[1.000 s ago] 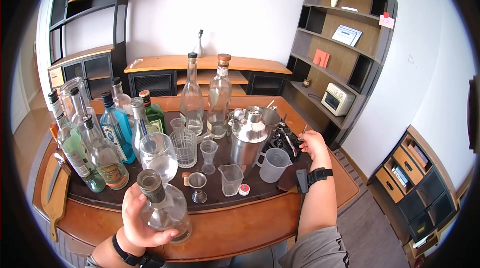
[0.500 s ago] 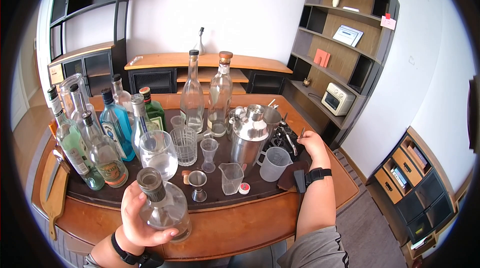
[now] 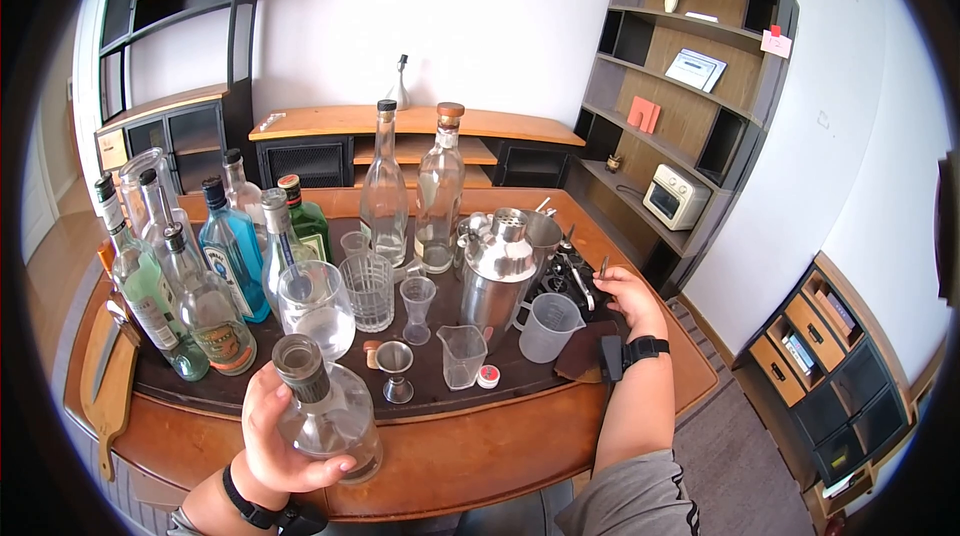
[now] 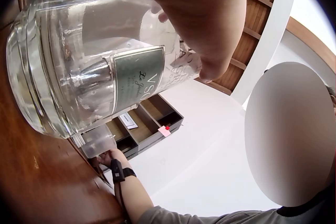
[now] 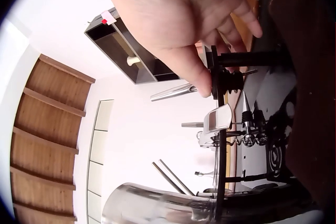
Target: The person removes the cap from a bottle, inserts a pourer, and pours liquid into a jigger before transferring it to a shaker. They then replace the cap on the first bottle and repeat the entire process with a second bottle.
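My left hand (image 3: pixel 268 436) grips a clear, wide-bodied glass bottle (image 3: pixel 345 421) by its shoulder, at the table's near edge. The bottle's neck has a dark ribbed collar (image 3: pixel 305 376); in the left wrist view its label (image 4: pixel 139 77) reads VSO, partly hidden. At the far right, my right hand (image 3: pixel 630 298) is at a black bar-tool rack (image 3: pixel 572 281). There the thumb and fingers pinch a metal pour spout (image 5: pixel 173 92) by its base, against the rack's top. Its black ribbed stopper (image 5: pixel 230 82) hangs below that top. Beside it are a corkscrew (image 5: pixel 247 139) and other metal tools.
Several bottles crowd the left, including a blue one (image 3: pixel 235 256). Mid-table stand a stemmed glass (image 3: pixel 318 306), cut-glass tumbler (image 3: pixel 368 296), jigger (image 3: pixel 396 366), small pitcher (image 3: pixel 463 361), measuring cup (image 3: pixel 552 331) and cocktail shaker (image 3: pixel 495 281). A knife lies on a cutting board (image 3: pixel 115 406).
My right hand stays at the rack, its wrist and fingers shifting slightly. The left hand keeps its grip on the bottle, which hardly moves.
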`<state>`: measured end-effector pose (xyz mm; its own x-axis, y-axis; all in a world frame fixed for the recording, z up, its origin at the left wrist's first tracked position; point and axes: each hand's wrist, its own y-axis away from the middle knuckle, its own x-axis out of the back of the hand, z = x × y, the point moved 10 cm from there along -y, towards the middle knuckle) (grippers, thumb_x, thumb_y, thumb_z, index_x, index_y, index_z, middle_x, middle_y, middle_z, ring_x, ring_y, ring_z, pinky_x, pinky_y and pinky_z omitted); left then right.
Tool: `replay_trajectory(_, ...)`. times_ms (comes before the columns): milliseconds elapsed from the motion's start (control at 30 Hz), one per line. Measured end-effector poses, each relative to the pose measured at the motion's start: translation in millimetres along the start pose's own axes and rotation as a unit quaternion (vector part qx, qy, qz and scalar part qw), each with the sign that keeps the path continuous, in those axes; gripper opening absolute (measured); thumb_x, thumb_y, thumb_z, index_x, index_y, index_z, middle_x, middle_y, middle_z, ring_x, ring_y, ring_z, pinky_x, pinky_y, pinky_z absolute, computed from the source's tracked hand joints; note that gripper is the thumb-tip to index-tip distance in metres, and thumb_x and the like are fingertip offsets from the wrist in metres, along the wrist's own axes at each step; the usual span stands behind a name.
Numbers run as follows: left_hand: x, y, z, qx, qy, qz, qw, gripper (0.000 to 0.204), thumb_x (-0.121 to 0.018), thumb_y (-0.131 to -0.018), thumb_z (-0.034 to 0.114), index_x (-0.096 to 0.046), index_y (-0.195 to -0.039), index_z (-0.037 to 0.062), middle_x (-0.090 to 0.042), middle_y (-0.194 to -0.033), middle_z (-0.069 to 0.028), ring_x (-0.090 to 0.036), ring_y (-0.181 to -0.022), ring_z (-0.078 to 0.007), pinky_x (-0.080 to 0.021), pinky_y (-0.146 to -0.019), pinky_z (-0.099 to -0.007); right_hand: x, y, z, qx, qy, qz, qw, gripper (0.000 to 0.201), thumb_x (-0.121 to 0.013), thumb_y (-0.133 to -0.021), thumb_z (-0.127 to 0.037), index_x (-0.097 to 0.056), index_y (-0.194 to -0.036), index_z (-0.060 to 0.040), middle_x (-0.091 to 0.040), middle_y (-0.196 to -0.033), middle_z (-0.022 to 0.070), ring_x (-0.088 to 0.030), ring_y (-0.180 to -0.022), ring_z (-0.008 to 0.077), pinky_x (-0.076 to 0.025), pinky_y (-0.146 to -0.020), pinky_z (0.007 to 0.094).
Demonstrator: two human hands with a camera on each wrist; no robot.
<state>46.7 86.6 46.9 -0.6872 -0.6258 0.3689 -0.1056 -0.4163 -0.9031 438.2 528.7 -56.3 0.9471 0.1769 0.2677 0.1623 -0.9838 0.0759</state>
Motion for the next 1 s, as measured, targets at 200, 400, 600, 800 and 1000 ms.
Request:
replay_trajectory(200,-0.4,-1.3,0.8,0.004,0.001,-0.01,1.0,0.1,-0.087,-0.069,0.04,-0.032,-0.147,0.0089,-0.053,-0.128,-0.0262,-0.057,-0.112,-0.0399,-0.047,-0.092,-0.0498,-6.8,5.8,-3.7,-0.019,0.061,-0.034,0.997,0.036,-0.07,-0.084,-0.024,-0.067,-0.12,-0.0224,-0.065,-0.12,-0.0043,-0.051,-0.114,0.0155,-0.034,-0.094,0.0429)
replay_trajectory(400,0.3,-9.4,6.9,-0.007,-0.022,-0.014,1.0,0.098,-0.088,-0.069,0.039,-0.034,-0.145,0.0094,-0.058,-0.123,-0.0253,-0.06,-0.107,-0.0398,-0.048,-0.089,-0.0497,6.0,9.9,-9.2,-0.026,0.089,0.015,0.996,0.049,-0.067,-0.08,-0.012,-0.064,-0.128,-0.0154,-0.066,-0.111,0.0007,-0.057,-0.103,0.0177,-0.04,-0.089,0.0396)
replay_trajectory(600,2.0,-13.9,9.6,-0.02,-0.025,-0.01,0.999,0.095,-0.088,-0.069,0.039,-0.037,-0.143,0.0079,-0.059,-0.121,-0.0243,-0.062,-0.104,-0.0387,-0.049,-0.086,-0.0487,59.8,35.3,-68.3,0.135,0.213,0.261,0.932,0.035,-0.059,-0.082,-0.006,-0.067,-0.115,-0.0011,-0.069,-0.094,0.01,-0.064,-0.088,0.0191,-0.049,-0.079,0.0307)
replay_trajectory(800,0.8,-12.8,8.3,-0.011,-0.029,-0.012,0.999,0.095,-0.087,-0.07,0.037,-0.035,-0.143,0.0075,-0.059,-0.12,-0.0244,-0.062,-0.103,-0.0389,-0.049,-0.086,-0.0491,-8.7,138.3,-165.3,0.264,-0.046,0.119,0.956,0.017,-0.054,-0.089,-0.004,-0.069,-0.097,-0.0057,-0.068,-0.081,0.0031,-0.058,-0.067,0.0079,-0.042,-0.059,0.0218)
replay_trajectory(1000,0.4,-10.1,2.1,-0.009,-0.01,-0.008,1.0,0.096,-0.087,-0.07,0.036,-0.034,-0.145,0.0072,-0.057,-0.123,-0.0247,-0.06,-0.107,-0.0387,-0.047,-0.089,-0.05,-131.1,189.1,-156.8,0.257,0.057,-0.307,0.915,0.018,-0.058,-0.091,-0.002,-0.068,-0.106,-0.0014,-0.068,-0.088,0.0053,-0.063,-0.079,0.0109,-0.049,-0.066,0.0235)
